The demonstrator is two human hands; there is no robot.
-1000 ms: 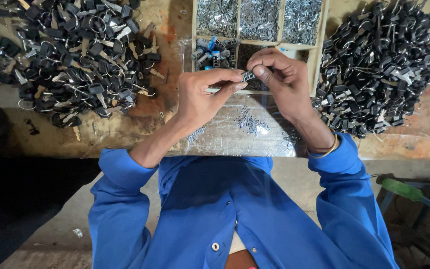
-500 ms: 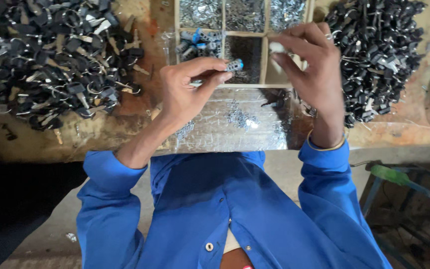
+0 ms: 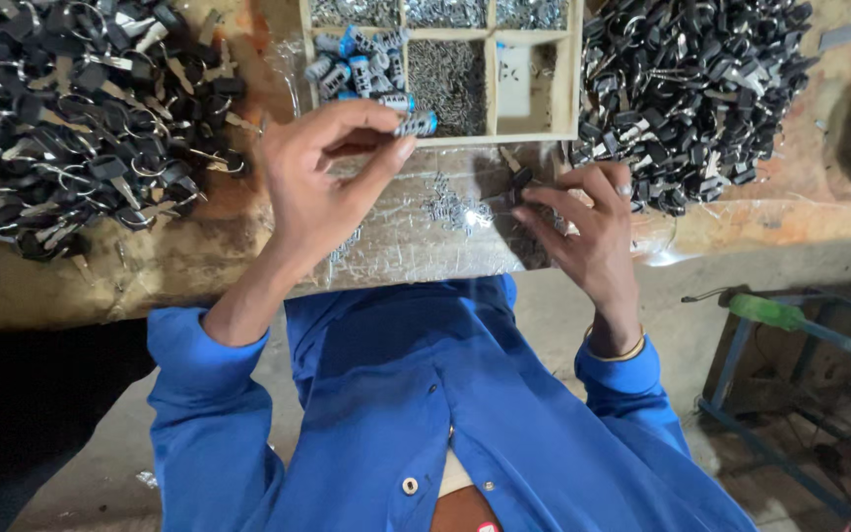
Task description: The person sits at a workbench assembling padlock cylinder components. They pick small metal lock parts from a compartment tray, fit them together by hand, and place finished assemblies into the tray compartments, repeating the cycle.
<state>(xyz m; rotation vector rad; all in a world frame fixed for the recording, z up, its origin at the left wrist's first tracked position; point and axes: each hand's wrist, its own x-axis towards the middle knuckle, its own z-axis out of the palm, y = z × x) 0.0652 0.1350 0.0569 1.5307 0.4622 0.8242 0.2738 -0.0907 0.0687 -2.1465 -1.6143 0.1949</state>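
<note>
1. Left hand [image 3: 322, 182]: I've got thumb and fingertips pinched narrow on a small lock cylinder [image 3: 416, 123], silver with a blue end. It sits right at the near rim of the wooden tray [image 3: 490, 138], held level, blue end pointing right.
2. Right hand [image 3: 588, 222]: fingers curled around a small dark key-like part [image 3: 521, 180], just off the tray's near right corner. Part is mostly hidden by the fingers, so I can't say what it is exactly. Grip looks closed on it, light pinch.
3. Hands are apart, cylinder above and left, dark part below and right. My read: each hand keeps its own part up off the bench so both stay free to turn.
4. Below the tray's near rim: clear plastic sheet [image 3: 406, 246] over the bench, with a small scatter of tiny metal bits [image 3: 450, 209] between the hands. The sheet probably keeps small bits from getting lost.
5. Inside the tray: more blue-ended cylinders [image 3: 357, 64] heaped in its left compartment, fine silver parts in the middle and top ones.
6. Left of the tray: big heap of dark keys on rings [image 3: 81, 118]. Right of the tray: second dark heap [image 3: 691, 89]. Stock both sides, within reach.
7. Right of the bench, below the tray: green-handled tool [image 3: 765, 313] on a frame, untouched.
</note>
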